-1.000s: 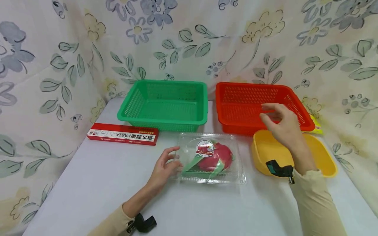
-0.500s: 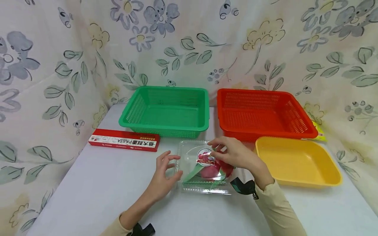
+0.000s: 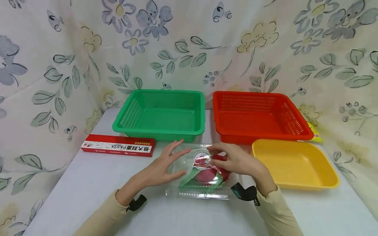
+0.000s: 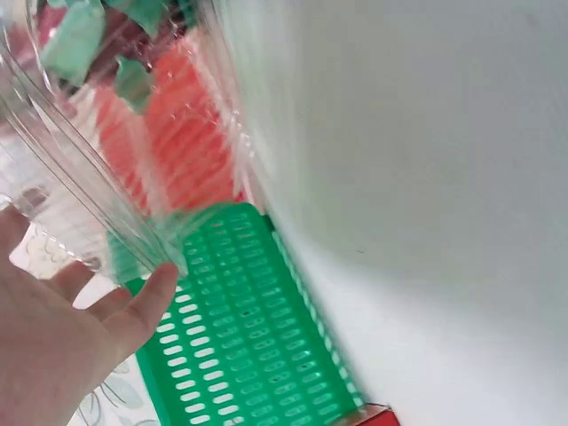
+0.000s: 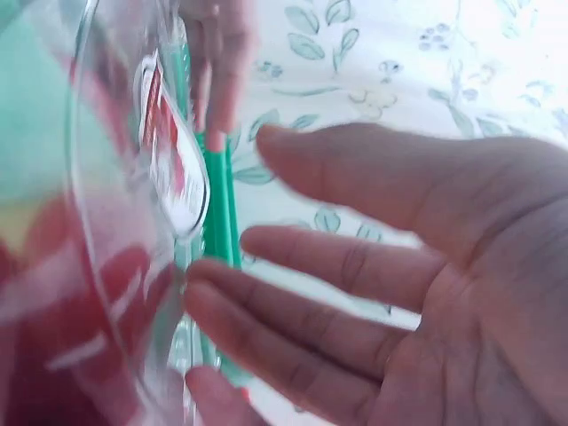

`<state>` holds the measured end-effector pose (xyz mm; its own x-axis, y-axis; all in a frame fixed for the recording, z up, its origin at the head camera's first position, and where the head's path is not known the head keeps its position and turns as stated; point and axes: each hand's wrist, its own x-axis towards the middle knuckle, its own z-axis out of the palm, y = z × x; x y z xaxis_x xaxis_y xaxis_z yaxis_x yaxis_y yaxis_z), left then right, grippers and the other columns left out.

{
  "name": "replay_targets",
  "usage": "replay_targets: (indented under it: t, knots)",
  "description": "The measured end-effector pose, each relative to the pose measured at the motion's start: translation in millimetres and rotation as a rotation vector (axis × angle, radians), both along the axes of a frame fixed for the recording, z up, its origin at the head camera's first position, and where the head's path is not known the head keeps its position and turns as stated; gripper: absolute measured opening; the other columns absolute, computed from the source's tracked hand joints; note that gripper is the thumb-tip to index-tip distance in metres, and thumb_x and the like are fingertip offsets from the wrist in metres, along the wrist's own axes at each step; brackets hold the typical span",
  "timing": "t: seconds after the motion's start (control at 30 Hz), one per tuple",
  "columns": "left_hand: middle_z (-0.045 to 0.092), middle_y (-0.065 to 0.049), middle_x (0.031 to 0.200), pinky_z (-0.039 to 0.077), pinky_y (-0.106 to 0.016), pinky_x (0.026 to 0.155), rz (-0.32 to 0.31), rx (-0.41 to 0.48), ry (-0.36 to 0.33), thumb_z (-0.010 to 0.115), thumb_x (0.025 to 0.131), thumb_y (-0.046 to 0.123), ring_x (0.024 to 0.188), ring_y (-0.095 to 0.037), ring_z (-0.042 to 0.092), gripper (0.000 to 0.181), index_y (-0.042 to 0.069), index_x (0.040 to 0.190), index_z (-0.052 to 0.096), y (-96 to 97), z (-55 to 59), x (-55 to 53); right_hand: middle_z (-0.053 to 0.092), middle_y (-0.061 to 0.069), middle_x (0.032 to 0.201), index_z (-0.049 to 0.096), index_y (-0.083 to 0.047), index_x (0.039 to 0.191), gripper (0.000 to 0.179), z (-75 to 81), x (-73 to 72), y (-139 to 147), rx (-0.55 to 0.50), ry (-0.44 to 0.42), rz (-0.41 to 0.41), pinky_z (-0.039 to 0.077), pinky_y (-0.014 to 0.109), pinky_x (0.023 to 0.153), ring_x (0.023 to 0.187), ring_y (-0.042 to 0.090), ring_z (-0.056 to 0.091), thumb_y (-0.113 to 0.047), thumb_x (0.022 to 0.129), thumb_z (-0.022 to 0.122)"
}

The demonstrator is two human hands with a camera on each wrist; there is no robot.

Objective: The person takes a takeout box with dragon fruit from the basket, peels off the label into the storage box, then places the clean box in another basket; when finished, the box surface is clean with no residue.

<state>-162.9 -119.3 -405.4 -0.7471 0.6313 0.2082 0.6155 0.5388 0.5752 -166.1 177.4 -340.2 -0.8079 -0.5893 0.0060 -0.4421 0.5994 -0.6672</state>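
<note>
Clear plastic clamshell (image 3: 203,195) on the worktop (image 3: 177,218), dragon fruit (image 3: 207,176) inside. Left hand (image 3: 159,168) is fanned wide by its left edge, right hand (image 3: 236,160) kinda loosely spread over the top, neither's gripping anything.

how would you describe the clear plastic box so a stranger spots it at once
On the white table, find the gap between the green basket and the red basket. Just on its near side lies the clear plastic box. Unlike the solid yellow tub beside it, it is see-through, with a round label and a red fruit showing.
</note>
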Motion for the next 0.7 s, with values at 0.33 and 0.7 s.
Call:
replay_targets:
  t: [0.33, 0.7]
  knots:
    - [0.010, 0.004, 0.164, 0.041, -0.061, 0.100, -0.002, -0.081, -0.003, 0.065, 0.092, 0.045, 0.147, -0.024, 0.016, 0.065, 0.037, 0.151, 0.039, -3.1, 2.9, 3.8, 0.065, 0.011, 0.122, 0.059, -0.005, 0.132, 0.050, 4.5, 10.1, -1.7, 0.013, 0.019, 0.008, 0.056, 0.041, 0.086, 0.109, 0.029, 0.061, -0.025, 0.089, 0.074]
    - [0.005, 0.005, 0.164, 0.038, -0.059, 0.104, 0.022, -0.089, -0.039, 0.060, 0.095, 0.049, 0.147, -0.026, 0.017, 0.063, 0.034, 0.152, 0.038, 2.3, -1.2, 4.1, 0.066, 0.009, 0.120, 0.059, -0.007, 0.135, 0.052, 6.0, 8.9, -9.5, 0.074, 0.094, 0.017, 0.056, 0.042, 0.085, 0.107, 0.029, 0.062, -0.026, 0.089, 0.074]
